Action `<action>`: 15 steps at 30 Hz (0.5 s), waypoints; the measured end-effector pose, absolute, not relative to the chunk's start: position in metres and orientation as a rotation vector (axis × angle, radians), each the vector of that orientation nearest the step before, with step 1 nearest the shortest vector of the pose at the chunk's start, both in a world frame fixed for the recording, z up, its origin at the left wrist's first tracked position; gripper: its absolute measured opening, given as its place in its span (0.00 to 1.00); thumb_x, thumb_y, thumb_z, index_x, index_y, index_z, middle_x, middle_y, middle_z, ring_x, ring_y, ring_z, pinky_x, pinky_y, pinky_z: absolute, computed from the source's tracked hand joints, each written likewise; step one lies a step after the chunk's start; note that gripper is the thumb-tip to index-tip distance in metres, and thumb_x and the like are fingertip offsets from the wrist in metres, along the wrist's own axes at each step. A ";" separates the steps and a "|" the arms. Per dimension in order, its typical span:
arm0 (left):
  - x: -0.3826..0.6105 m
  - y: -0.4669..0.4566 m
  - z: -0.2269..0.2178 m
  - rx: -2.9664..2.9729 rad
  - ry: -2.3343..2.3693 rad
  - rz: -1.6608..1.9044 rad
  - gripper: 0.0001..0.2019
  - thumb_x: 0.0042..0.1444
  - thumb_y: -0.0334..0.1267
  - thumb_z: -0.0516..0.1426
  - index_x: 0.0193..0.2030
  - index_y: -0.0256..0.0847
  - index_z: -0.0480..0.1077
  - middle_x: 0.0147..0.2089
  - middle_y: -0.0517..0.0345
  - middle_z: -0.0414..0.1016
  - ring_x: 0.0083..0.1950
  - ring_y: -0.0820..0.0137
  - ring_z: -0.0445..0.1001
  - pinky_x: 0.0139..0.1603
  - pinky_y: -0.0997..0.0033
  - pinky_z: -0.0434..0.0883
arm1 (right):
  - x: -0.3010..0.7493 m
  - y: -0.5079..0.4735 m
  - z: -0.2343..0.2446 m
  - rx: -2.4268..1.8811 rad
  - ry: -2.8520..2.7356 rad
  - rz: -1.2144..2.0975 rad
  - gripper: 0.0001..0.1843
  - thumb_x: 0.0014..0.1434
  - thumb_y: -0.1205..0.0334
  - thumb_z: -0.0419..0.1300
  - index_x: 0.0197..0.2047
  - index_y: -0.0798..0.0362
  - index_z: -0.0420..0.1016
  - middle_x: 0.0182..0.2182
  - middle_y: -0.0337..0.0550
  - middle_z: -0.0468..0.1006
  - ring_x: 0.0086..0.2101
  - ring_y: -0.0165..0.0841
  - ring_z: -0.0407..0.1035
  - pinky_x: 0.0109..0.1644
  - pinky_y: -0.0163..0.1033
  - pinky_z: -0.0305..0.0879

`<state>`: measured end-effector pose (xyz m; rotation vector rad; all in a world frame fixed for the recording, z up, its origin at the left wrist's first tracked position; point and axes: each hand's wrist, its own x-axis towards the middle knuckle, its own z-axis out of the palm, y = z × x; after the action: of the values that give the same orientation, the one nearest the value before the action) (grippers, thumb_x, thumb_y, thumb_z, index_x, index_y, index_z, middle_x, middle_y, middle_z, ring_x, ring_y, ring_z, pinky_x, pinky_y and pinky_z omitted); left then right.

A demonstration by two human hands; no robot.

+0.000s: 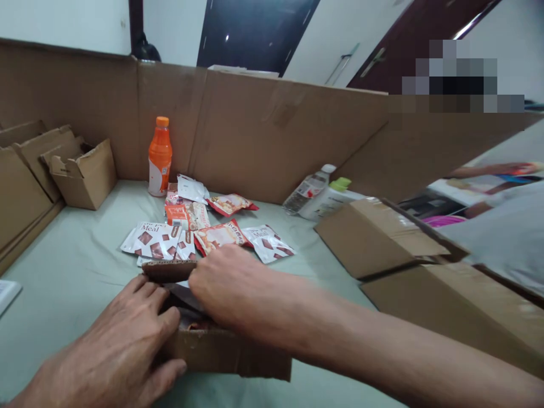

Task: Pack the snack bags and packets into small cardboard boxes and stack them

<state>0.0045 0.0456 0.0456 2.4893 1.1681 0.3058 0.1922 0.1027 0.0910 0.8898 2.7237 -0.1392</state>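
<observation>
Head view: open cardboard box (225,354) before you

It sits on green cloth (97,238), nearer than the packets (155,241). Your left hand (127,334) touches its left side, fingers bent; your right hand (236,286) curls by its far flap. Hidden fingertips: you cannot tell what either grip grasps.

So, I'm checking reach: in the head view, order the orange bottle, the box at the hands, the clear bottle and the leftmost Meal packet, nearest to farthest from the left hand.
1. Box: at the left hand, front.
2. Leftmost Meal packet: beyond the box.
3. Orange bottle: upright, farther back.
4. Clear bottle: back right.
</observation>
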 end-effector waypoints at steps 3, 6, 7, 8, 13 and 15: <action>0.001 0.042 0.044 2.467 1.262 0.268 0.08 0.52 0.34 0.63 0.40 0.45 0.77 0.52 0.46 0.76 0.56 0.47 0.74 0.59 0.36 0.74 | 0.163 0.112 0.081 0.793 2.536 -0.066 0.07 0.63 0.70 0.61 0.38 0.60 0.83 0.33 0.56 0.85 0.34 0.44 0.79 0.34 0.41 0.67; -0.003 0.044 0.041 2.471 1.256 0.260 0.16 0.50 0.34 0.64 0.47 0.43 0.77 0.57 0.41 0.76 0.60 0.43 0.74 0.58 0.34 0.75 | 0.167 0.119 0.070 0.778 2.649 -0.371 0.12 0.66 0.65 0.59 0.45 0.61 0.82 0.39 0.57 0.85 0.38 0.43 0.80 0.39 0.41 0.69; -0.004 0.045 0.040 2.469 1.244 0.263 0.19 0.50 0.35 0.65 0.51 0.42 0.77 0.59 0.39 0.75 0.61 0.41 0.74 0.58 0.33 0.75 | 0.175 0.120 0.067 0.816 2.677 -0.517 0.14 0.65 0.63 0.61 0.49 0.60 0.82 0.41 0.55 0.85 0.39 0.42 0.80 0.40 0.41 0.70; -0.006 0.047 0.039 2.465 1.228 0.263 0.21 0.50 0.36 0.65 0.53 0.41 0.76 0.60 0.38 0.75 0.62 0.40 0.73 0.59 0.33 0.75 | 0.184 0.121 0.064 0.882 2.679 -0.645 0.18 0.63 0.60 0.63 0.54 0.59 0.80 0.44 0.54 0.85 0.41 0.43 0.80 0.43 0.41 0.70; -0.012 0.052 0.028 2.553 1.084 0.279 0.17 0.50 0.38 0.66 0.49 0.42 0.78 0.57 0.41 0.79 0.60 0.42 0.76 0.58 0.39 0.76 | 0.218 0.113 0.053 1.149 2.535 -0.872 0.21 0.66 0.63 0.60 0.61 0.55 0.77 0.51 0.55 0.83 0.51 0.46 0.77 0.56 0.47 0.69; -0.015 0.054 0.018 2.604 0.994 0.362 0.17 0.52 0.41 0.65 0.50 0.44 0.77 0.55 0.46 0.81 0.55 0.47 0.80 0.54 0.47 0.80 | 0.228 0.108 0.052 0.999 2.568 -1.053 0.18 0.69 0.67 0.55 0.58 0.55 0.79 0.51 0.52 0.83 0.51 0.42 0.78 0.57 0.45 0.69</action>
<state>-0.0152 0.0540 0.0176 2.6041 0.9940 0.3620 0.2283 0.1079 0.0521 0.9988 2.5677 -1.0528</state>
